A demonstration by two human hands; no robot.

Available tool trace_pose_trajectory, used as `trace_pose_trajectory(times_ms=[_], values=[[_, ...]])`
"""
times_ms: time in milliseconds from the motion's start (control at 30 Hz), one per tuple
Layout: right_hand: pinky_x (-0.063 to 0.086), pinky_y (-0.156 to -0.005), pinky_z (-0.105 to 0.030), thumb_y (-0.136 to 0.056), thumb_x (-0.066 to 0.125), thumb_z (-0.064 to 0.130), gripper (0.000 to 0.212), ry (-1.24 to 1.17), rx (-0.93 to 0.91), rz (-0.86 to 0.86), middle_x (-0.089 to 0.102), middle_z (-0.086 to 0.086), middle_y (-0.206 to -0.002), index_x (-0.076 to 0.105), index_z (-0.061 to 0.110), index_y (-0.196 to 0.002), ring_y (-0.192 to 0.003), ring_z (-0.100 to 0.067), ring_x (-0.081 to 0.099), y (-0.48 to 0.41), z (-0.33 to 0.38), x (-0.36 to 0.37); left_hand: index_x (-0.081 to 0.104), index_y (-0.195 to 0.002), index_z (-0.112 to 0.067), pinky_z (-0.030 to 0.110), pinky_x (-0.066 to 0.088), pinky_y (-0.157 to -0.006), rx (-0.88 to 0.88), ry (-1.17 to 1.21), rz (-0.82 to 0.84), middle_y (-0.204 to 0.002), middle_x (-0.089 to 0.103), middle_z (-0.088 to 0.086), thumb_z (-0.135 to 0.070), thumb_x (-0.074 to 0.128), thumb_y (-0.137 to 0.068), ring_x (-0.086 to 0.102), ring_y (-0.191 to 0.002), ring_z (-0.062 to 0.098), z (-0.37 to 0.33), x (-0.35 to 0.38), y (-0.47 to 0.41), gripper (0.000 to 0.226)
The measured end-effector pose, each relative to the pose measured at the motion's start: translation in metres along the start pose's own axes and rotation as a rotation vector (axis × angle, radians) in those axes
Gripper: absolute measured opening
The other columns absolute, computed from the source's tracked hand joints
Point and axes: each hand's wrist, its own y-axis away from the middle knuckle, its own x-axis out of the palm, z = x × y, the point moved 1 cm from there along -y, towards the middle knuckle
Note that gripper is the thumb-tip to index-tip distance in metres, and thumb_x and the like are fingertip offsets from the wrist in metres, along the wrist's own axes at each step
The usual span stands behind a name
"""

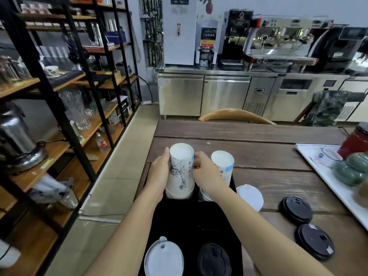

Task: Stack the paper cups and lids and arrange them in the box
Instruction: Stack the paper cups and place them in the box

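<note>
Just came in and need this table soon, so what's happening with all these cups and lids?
A person is packing paper cups and lids into a black box on the wooden table. The left hand and right hand both grip an upside-down cup stack standing at the box's far end, beside a second cup stack. A white lid and a black lid lie at the near end. Another white lid and two black lids wait on the table.
</note>
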Motion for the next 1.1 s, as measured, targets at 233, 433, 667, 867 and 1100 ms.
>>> trace_pose_trajectory(times_ms=[233, 433, 667, 867, 1100], values=[[0.042, -0.097, -0.033, -0.073, 0.075, 0.006, 0.069, -0.025, -0.055, 0.134, 0.057, 0.003, -0.114, 0.037, 0.019, -0.129, -0.110, -0.016, 0.053, 0.004, -0.010, 0.002, 0.053, -0.085, -0.029, 0.036, 0.045, -0.082, 0.059, 0.107, 0.027, -0.095, 0.060, -0.003, -0.053, 0.046, -0.089, 0.056, -0.085, 0.009, 0.009, -0.006, 0.007, 0.025], [0.042, -0.071, -0.018, -0.077, 0.075, 0.013, 0.060, -0.054, -0.108, 0.077, 0.060, -0.006, -0.103, 0.038, 0.014, -0.124, -0.086, -0.013, 0.053, 0.005, -0.007, 0.009, 0.056, -0.086, -0.029, 0.046, 0.046, -0.096, 0.087, 0.034, 0.016, -0.117, 0.064, 0.007, -0.052, 0.053, -0.086, 0.060, -0.110, 0.023, 0.013, -0.008, 0.008, 0.023], [0.042, -0.078, -0.020, -0.078, 0.073, 0.019, 0.058, 0.009, -0.221, 0.066, 0.055, 0.002, -0.112, 0.039, 0.016, -0.126, -0.104, -0.015, 0.052, 0.006, -0.006, 0.008, 0.053, -0.092, -0.023, 0.038, 0.045, -0.095, 0.090, 0.087, -0.028, -0.112, 0.062, 0.002, -0.050, 0.052, -0.087, 0.058, -0.103, 0.017, 0.018, -0.003, 0.009, 0.027], [0.046, -0.085, -0.036, -0.080, 0.066, 0.027, 0.042, 0.074, -0.578, -0.576, 0.049, 0.004, -0.104, 0.054, 0.004, -0.113, -0.099, -0.017, 0.050, 0.026, -0.006, -0.020, 0.047, -0.102, -0.026, 0.034, 0.043, -0.094, 0.596, 0.039, -0.369, -0.108, 0.053, 0.000, -0.047, 0.048, -0.081, 0.051, -0.106, 0.023, 0.026, 0.010, 0.034, 0.030], [0.038, -0.097, -0.037, -0.062, 0.085, 0.032, 0.084, 0.076, -0.189, -0.645, 0.044, -0.010, -0.121, 0.040, 0.000, -0.127, -0.116, -0.028, 0.044, 0.019, -0.048, -0.043, 0.046, -0.107, -0.037, 0.014, 0.039, -0.093, 0.566, -0.045, 0.123, -0.113, 0.053, -0.011, -0.054, 0.044, -0.077, 0.050, -0.109, 0.001, 0.040, 0.065, 0.053, 0.034]])
